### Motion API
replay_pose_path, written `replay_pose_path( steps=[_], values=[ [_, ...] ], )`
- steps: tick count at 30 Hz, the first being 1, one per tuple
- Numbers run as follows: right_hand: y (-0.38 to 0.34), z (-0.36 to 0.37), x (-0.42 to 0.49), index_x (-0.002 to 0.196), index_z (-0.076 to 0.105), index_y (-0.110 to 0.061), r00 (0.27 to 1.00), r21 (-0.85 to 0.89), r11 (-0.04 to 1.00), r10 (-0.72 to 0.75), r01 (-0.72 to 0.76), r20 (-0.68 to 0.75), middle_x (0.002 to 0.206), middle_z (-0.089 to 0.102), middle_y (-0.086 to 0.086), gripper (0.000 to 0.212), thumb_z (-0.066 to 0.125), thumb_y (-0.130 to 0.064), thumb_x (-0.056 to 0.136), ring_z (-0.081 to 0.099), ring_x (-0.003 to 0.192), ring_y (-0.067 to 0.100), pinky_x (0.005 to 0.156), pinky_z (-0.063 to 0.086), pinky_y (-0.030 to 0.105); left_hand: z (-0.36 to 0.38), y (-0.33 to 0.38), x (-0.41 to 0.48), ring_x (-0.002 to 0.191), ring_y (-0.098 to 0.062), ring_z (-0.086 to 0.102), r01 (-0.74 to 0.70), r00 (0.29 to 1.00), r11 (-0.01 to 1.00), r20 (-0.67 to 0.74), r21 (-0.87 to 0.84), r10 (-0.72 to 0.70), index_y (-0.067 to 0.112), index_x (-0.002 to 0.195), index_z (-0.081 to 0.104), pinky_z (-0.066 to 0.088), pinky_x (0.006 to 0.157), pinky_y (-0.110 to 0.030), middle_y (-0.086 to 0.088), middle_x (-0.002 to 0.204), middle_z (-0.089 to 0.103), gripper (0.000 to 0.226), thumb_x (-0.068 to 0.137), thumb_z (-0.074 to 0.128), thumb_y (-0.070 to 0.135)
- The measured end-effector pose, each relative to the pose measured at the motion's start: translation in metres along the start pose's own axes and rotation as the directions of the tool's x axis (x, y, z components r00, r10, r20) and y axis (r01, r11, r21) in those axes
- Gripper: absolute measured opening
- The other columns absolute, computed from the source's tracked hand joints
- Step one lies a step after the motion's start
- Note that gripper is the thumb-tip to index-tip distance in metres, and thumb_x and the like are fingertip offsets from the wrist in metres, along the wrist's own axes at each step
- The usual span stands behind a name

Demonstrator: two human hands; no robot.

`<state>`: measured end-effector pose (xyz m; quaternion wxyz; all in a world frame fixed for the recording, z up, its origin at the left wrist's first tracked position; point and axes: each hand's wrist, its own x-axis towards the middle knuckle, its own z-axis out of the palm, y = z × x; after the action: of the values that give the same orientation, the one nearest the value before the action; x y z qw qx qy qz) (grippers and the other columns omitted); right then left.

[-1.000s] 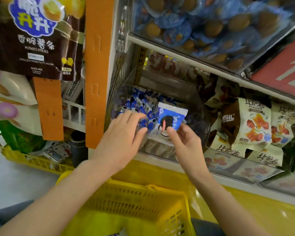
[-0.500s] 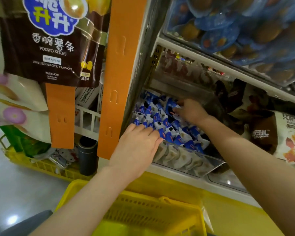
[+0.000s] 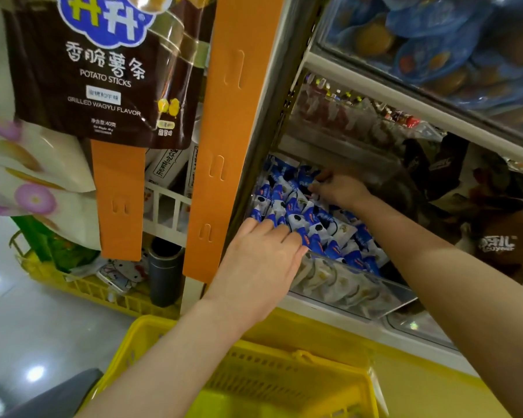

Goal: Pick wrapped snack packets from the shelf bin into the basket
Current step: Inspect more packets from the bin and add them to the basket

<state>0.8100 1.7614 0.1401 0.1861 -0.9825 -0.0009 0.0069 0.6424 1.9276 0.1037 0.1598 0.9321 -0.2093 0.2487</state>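
Snack packets (image 3: 299,212), blue-white, dozens heaped in one clear shelf bin (image 3: 383,300). Glossy floor (image 3: 43,327); one yellow basket (image 3: 284,384) below. Left hand (image 3: 260,267) flat, fingers together, on heap. Right hand (image 3: 340,190) fingers curled among packets, grip unclear.

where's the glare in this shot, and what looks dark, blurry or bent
Head view: white glare spots sit on the glossy floor. The left hand is brightly lit, while the right hand, deep in the shelf bin, sits in shadow. The wide lens makes the orange strip lean. The potato sticks bag at top left looks slightly smeared.
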Motion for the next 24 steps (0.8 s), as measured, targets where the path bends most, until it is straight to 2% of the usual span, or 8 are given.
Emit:
replay_pose_path(
  steps=[4, 5, 7, 10, 15, 19, 22, 24],
  values=[
    [0.006, -0.004, -0.001, 0.126, 0.052, -0.010, 0.993, -0.270, 0.962, -0.004, 0.036, 0.117, 0.120, 0.057, 0.010, 0.044, 0.059, -0.034, 0.089, 0.056, 0.101, 0.021, 0.076, 0.039, 0.024, -0.001, 0.001, 0.000, 0.072, -0.016, 0.059, -0.001, 1.000, 1.000, 0.000, -0.001, 0.001, 0.018, 0.088, 0.067, 0.046, 0.074, -0.034, 0.002, 0.079, 0.067, 0.046, 0.094, 0.023, 0.031],
    [0.006, -0.006, -0.001, 0.122, 0.055, -0.009, 0.989, -0.292, 0.956, 0.020, 0.024, 0.147, 0.119, 0.059, 0.010, 0.043, 0.060, -0.034, 0.088, 0.056, 0.099, 0.021, 0.077, 0.041, 0.026, -0.001, 0.001, 0.000, 0.073, -0.016, 0.059, 0.002, 1.000, 1.000, 0.004, 0.000, -0.002, 0.018, 0.088, 0.067, 0.046, 0.074, -0.034, 0.003, 0.078, 0.067, 0.046, 0.094, 0.023, 0.031],
    [0.007, -0.011, 0.001, 0.100, 0.064, -0.006, 0.972, -0.246, 0.969, 0.069, -0.012, 0.224, 0.095, 0.066, 0.011, 0.029, 0.060, -0.032, 0.087, 0.062, 0.077, 0.018, 0.066, 0.049, 0.026, -0.002, 0.001, 0.000, 0.074, -0.016, 0.059, 0.008, 1.000, 1.000, 0.014, 0.005, -0.008, 0.019, 0.088, 0.066, 0.046, 0.075, -0.034, 0.003, 0.079, 0.067, 0.046, 0.094, 0.022, 0.031],
    [0.009, -0.017, -0.001, 0.072, 0.060, -0.010, 0.960, -0.205, 0.978, 0.087, -0.032, 0.266, 0.071, 0.063, 0.007, 0.025, 0.060, -0.030, 0.087, 0.058, 0.057, 0.014, 0.048, 0.044, 0.021, -0.001, 0.000, 0.000, 0.077, -0.016, 0.059, 0.010, 1.000, 1.000, 0.016, -0.006, -0.009, 0.019, 0.090, 0.066, 0.046, 0.078, -0.035, 0.003, 0.081, 0.066, 0.048, 0.095, 0.020, 0.032],
    [0.010, -0.007, 0.000, 0.076, 0.056, -0.015, 0.990, -0.040, 0.998, 0.044, -0.039, 0.136, 0.073, 0.062, 0.005, 0.022, 0.057, -0.031, 0.091, 0.055, 0.061, 0.013, 0.052, 0.041, 0.022, 0.000, 0.001, 0.001, 0.073, -0.015, 0.059, 0.008, 1.000, 1.000, -0.012, 0.009, -0.008, 0.019, 0.087, 0.067, 0.046, 0.075, -0.033, 0.003, 0.078, 0.067, 0.046, 0.094, 0.023, 0.031],
    [0.007, 0.001, 0.004, 0.072, 0.057, -0.017, 0.985, 0.018, 0.997, 0.067, -0.071, 0.157, 0.070, 0.060, -0.001, 0.020, 0.061, -0.028, 0.088, 0.054, 0.063, 0.009, 0.054, 0.040, 0.021, 0.001, 0.001, 0.000, 0.074, -0.015, 0.059, 0.006, 1.000, 1.000, -0.008, -0.006, -0.006, 0.019, 0.089, 0.067, 0.047, 0.075, -0.034, 0.004, 0.080, 0.067, 0.047, 0.094, 0.022, 0.030],
    [0.008, 0.001, 0.004, 0.092, 0.060, -0.015, 0.969, -0.104, 0.993, 0.083, -0.060, 0.231, 0.089, 0.057, 0.001, 0.012, 0.060, -0.026, 0.088, 0.053, 0.074, 0.013, 0.063, 0.042, 0.023, 0.002, 0.001, 0.000, 0.074, -0.015, 0.059, 0.003, 1.000, 1.000, -0.007, 0.003, -0.003, 0.019, 0.089, 0.067, 0.046, 0.075, -0.034, 0.004, 0.080, 0.066, 0.046, 0.094, 0.023, 0.030],
    [0.009, 0.001, 0.001, 0.111, 0.060, -0.014, 0.959, -0.158, 0.987, 0.066, -0.023, 0.275, 0.099, 0.054, -0.002, 0.024, 0.057, -0.025, 0.091, 0.053, 0.090, 0.016, 0.077, 0.041, 0.026, 0.002, 0.001, 0.000, 0.074, -0.016, 0.059, 0.001, 1.000, 1.000, -0.006, 0.011, -0.001, 0.019, 0.089, 0.067, 0.046, 0.075, -0.035, 0.003, 0.080, 0.067, 0.046, 0.094, 0.023, 0.031]
  ],
)
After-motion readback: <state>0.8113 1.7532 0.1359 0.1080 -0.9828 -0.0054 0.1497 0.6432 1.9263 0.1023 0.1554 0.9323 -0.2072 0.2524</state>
